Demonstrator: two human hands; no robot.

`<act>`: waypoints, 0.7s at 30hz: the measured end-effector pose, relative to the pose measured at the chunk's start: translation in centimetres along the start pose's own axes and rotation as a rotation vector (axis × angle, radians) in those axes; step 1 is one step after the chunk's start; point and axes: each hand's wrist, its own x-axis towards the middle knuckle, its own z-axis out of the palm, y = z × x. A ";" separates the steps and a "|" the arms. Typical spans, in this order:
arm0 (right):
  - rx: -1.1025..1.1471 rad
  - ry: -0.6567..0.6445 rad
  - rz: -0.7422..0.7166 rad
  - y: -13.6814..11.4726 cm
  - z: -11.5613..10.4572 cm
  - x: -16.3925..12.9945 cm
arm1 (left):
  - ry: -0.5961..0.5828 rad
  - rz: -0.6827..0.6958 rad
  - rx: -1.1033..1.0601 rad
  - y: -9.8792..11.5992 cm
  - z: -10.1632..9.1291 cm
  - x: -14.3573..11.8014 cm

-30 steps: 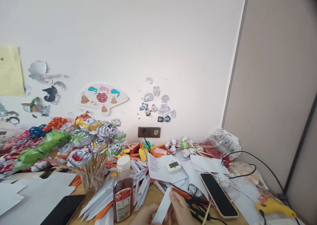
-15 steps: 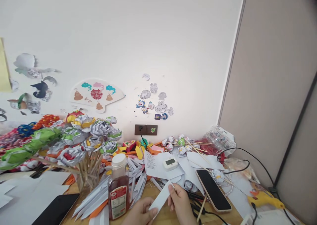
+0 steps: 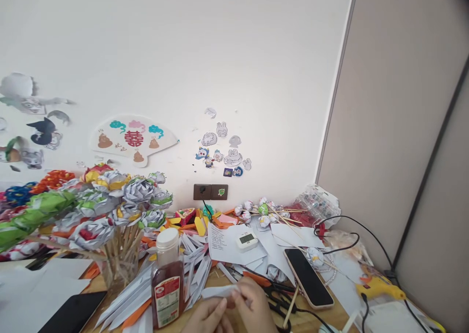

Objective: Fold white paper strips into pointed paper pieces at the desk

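Observation:
At the bottom edge of the head view, both my hands pinch a white paper strip [image 3: 219, 292] that lies nearly flat above the wooden desk [image 3: 256, 279]. My left hand [image 3: 207, 317] grips the strip from below and left. My right hand [image 3: 252, 303] grips its right end with thumb and fingers. Just left of my hands stands a brown glue bottle [image 3: 167, 280] with a white cap. Black scissors [image 3: 280, 301] with an orange strip lie to the right of my right hand.
A glass of paper flowers [image 3: 120, 210] on sticks stands left. Folded white strips [image 3: 200, 269] are piled behind the bottle. A phone [image 3: 308, 277], a small white timer [image 3: 246, 239], a yellow glue gun [image 3: 381, 288], cables and a dark tablet [image 3: 69, 313] lie around.
The strip, held tilted up on end before, now lies nearly flat between my hands. The view has drifted right, so everything sits further left in the picture.

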 end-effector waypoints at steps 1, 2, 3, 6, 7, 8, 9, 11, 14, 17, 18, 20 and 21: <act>-0.054 -0.029 -0.088 -0.3 0.1 -0.1 | 0.032 0.007 -0.032 0.0 0.0 0.1; -0.089 -0.043 -0.151 -0.6 0.1 -0.2 | 0.058 0.011 -0.061 0.0 0.0 0.1; -0.109 -0.052 -0.195 -0.8 0.1 -0.2 | 0.076 0.011 -0.087 0.1 0.0 0.1; -0.139 -0.079 -0.226 -1.0 -0.1 -0.2 | 0.067 -0.010 -0.130 0.5 0.0 -0.1; -0.142 -0.090 -0.215 -1.0 -0.1 -0.2 | 0.059 -0.010 -0.141 0.6 -0.1 -0.2; -0.142 -0.099 -0.196 -1.1 -0.2 -0.2 | 0.055 -0.004 -0.156 0.7 -0.1 -0.2; -0.137 -0.104 -0.174 -1.1 -0.2 -0.2 | 0.047 0.007 -0.173 0.7 -0.1 -0.2; -0.114 -0.112 -0.133 -1.3 -0.3 -0.3 | 0.039 0.035 -0.214 0.6 -0.3 -0.1; -0.040 -0.120 -0.083 -1.5 -0.3 -0.3 | 0.038 0.059 -0.238 0.2 -0.4 0.2; 0.043 -0.123 -0.024 -1.6 -0.4 -0.4 | 0.040 0.057 -0.233 0.0 -0.4 0.2; 0.070 -0.122 -0.002 -1.5 -0.4 -0.4 | 0.038 0.052 -0.234 0.1 -0.4 0.2; 0.138 -0.117 0.053 -1.2 -0.3 -0.4 | 0.031 0.052 -0.239 0.2 -0.4 0.1; 0.182 -0.117 0.086 -1.1 -0.2 -0.5 | 0.023 0.056 -0.241 0.4 -0.5 0.0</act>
